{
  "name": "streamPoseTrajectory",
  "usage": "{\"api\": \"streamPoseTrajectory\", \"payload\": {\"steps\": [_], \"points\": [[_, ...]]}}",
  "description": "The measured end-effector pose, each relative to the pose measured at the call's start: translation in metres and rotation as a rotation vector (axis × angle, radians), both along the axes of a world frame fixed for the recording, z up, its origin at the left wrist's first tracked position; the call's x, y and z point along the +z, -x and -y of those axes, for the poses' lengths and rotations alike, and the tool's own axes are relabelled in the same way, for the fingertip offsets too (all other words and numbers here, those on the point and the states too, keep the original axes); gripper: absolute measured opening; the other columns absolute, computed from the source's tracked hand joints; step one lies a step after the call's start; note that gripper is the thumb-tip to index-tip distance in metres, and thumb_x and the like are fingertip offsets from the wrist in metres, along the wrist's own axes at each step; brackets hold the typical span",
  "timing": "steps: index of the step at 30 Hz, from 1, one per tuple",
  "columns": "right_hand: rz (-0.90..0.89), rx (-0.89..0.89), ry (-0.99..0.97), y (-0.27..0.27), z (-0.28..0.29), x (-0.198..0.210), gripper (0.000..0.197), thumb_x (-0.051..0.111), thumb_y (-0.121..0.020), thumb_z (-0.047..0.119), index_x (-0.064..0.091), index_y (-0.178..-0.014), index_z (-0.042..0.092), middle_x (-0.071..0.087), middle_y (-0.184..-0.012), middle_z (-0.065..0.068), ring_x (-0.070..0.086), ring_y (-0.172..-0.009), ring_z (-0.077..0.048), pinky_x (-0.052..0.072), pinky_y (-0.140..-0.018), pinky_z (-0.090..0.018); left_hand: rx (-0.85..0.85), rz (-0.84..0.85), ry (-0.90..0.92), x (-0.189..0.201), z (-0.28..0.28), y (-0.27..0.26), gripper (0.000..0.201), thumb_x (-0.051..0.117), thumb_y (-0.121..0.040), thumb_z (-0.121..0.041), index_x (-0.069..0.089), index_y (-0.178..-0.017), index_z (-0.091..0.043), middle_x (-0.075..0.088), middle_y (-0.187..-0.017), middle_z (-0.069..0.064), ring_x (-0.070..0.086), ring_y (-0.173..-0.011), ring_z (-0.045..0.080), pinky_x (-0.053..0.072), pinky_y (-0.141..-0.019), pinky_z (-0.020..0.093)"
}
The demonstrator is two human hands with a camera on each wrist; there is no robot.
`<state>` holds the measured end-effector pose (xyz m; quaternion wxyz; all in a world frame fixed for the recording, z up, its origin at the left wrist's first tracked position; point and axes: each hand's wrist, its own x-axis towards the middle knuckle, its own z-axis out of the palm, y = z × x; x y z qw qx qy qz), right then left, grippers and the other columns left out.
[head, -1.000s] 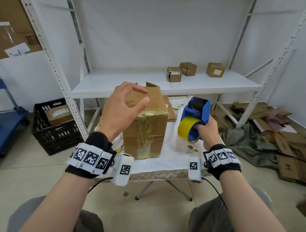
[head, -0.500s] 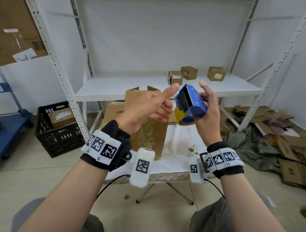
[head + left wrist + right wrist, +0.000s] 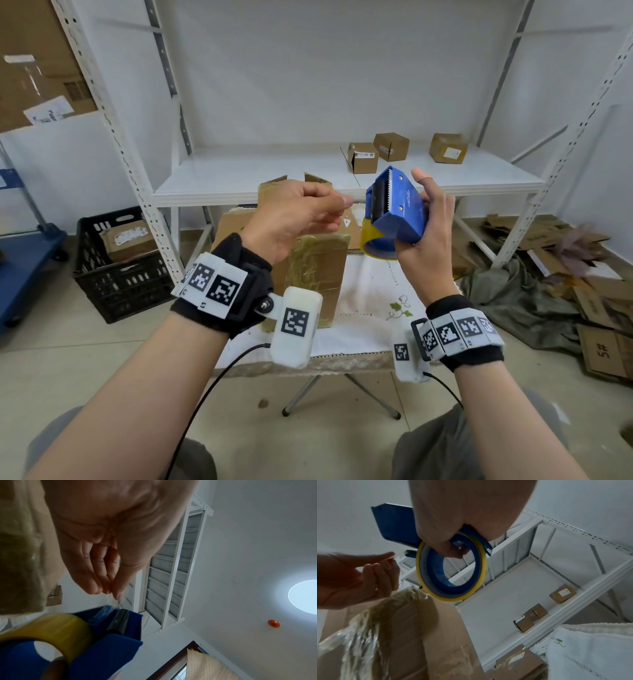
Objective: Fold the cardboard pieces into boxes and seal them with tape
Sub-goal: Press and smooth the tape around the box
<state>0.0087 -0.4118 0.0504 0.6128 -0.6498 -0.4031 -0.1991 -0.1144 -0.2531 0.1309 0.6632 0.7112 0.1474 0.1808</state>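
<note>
A tall cardboard box (image 3: 318, 270), wrapped in wrinkled clear tape, stands on a small table with a white cloth (image 3: 373, 291); its top flaps stick up behind my left hand. My right hand (image 3: 428, 219) grips a blue tape dispenser (image 3: 400, 209) with a yellow roll (image 3: 452, 597), raised above the box with the toothed blade facing up. My left hand (image 3: 344, 205) is just left of the blade. Its thumb and fingertips (image 3: 118, 595) pinch a thin clear strip of tape coming off the dispenser (image 3: 106, 649).
A white metal shelf (image 3: 274, 178) behind the table carries three small boxes (image 3: 363, 158). Flat cardboard (image 3: 236, 226) leans behind the tall box. A black crate (image 3: 120, 274) and a blue cart (image 3: 24, 260) stand left; cardboard scraps (image 3: 582, 274) and grey cloth lie right.
My left hand left the box top and moved right to the dispenser, closing into a pinch. My right hand raised the dispenser and turned its blade upward.
</note>
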Motion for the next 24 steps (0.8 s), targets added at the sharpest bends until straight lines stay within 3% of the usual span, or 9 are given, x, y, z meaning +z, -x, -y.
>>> {"api": "streamPoseTrajectory", "payload": {"steps": [3,6,9,13,16,18,20,23,24], "points": [[0.039,-0.032,0.022,-0.003,0.002,-0.003,0.077,0.066,-0.074,0.03,0.044,-0.144,0.008,0.048,-0.129,-0.008,0.049,-0.11,-0.015,0.048,-0.096,-0.024,0.032,-0.001,-0.04,0.006,-0.003,-0.005,0.012,0.079,-0.085,-0.015,0.073,-0.086,-0.005,0.069,-0.07,0.001,0.064,-0.059,0.009,0.056,-0.062,0.018],[0.054,-0.078,0.043,-0.006,0.005,-0.008,0.074,0.068,-0.076,0.02,0.044,-0.146,0.01,0.047,-0.125,0.004,0.046,-0.109,-0.02,0.038,-0.091,-0.007,0.043,-0.023,-0.083,0.012,-0.005,-0.011,0.014,0.08,-0.085,-0.016,0.073,-0.084,-0.004,0.068,-0.071,0.003,0.062,-0.058,0.01,0.055,-0.06,0.018],[0.104,-0.089,0.068,-0.007,0.007,-0.015,0.075,0.063,-0.078,0.035,0.041,-0.146,0.013,0.045,-0.127,0.01,0.041,-0.107,-0.015,0.04,-0.092,-0.014,0.023,-0.071,-0.142,0.018,-0.005,-0.017,0.014,0.08,-0.085,-0.015,0.071,-0.078,-0.006,0.067,-0.068,0.004,0.061,-0.054,0.009,0.055,-0.059,0.018],[0.129,-0.142,0.136,-0.01,0.008,-0.028,0.076,0.055,-0.081,0.036,0.027,-0.151,0.023,0.044,-0.127,0.007,0.032,-0.1,-0.01,0.035,-0.091,-0.014,0.071,-0.116,-0.327,0.02,0.0,-0.027,0.019,0.08,-0.086,-0.014,0.07,-0.071,-0.01,0.069,-0.068,0.003,0.064,-0.057,0.008,0.053,-0.057,0.017],[0.15,-0.203,0.21,-0.018,0.01,-0.041,0.094,0.062,-0.078,-0.003,0.019,-0.157,0.029,0.045,-0.136,-0.005,0.031,-0.102,-0.012,0.035,-0.086,-0.017,0.115,-0.12,-0.426,0.02,0.004,-0.031,0.019,0.08,-0.086,-0.016,0.07,-0.07,-0.012,0.07,-0.07,0.002,0.065,-0.062,0.009,0.052,-0.057,0.016],[0.158,-0.222,0.247,-0.02,0.012,-0.047,0.104,0.062,-0.074,-0.016,0.017,-0.156,0.03,0.044,-0.134,-0.009,0.031,-0.102,-0.013,0.033,-0.084,-0.016,0.125,-0.109,-0.484,0.021,0.006,-0.033,0.02,0.08,-0.086,-0.018,0.07,-0.07,-0.014,0.07,-0.068,0.0,0.065,-0.061,0.009,0.053,-0.059,0.017],[0.161,-0.224,0.239,-0.021,0.013,-0.048,0.105,0.06,-0.073,-0.019,0.016,-0.155,0.031,0.045,-0.129,-0.009,0.031,-0.101,-0.015,0.032,-0.083,-0.02,0.125,-0.109,-0.536,0.023,0.007,-0.033,0.021,0.08,-0.086,-0.019,0.07,-0.069,-0.015,0.07,-0.067,-0.001,0.065,-0.061,0.009,0.055,-0.063,0.019],[0.152,-0.244,0.227,-0.025,0.018,-0.051,0.104,0.059,-0.073,-0.019,0.018,-0.155,0.031,0.044,-0.132,-0.008,0.031,-0.101,-0.014,0.033,-0.087,-0.013,0.171,-0.081,-0.581,0.03,0.001,-0.032,0.02,0.078,-0.088,-0.018,0.07,-0.07,-0.015,0.07,-0.068,0.001,0.063,-0.06,0.01,0.057,-0.069,0.024],[0.139,-0.26,0.224,-0.028,0.021,-0.053,0.103,0.06,-0.074,-0.018,0.018,-0.155,0.03,0.044,-0.131,-0.007,0.032,-0.101,-0.014,0.035,-0.087,-0.016,0.203,-0.051,-0.578,0.034,-0.004,-0.031,0.018,0.078,-0.088,-0.017,0.071,-0.071,-0.014,0.07,-0.068,0.001,0.062,-0.058,0.009,0.057,-0.068,0.026]]}}
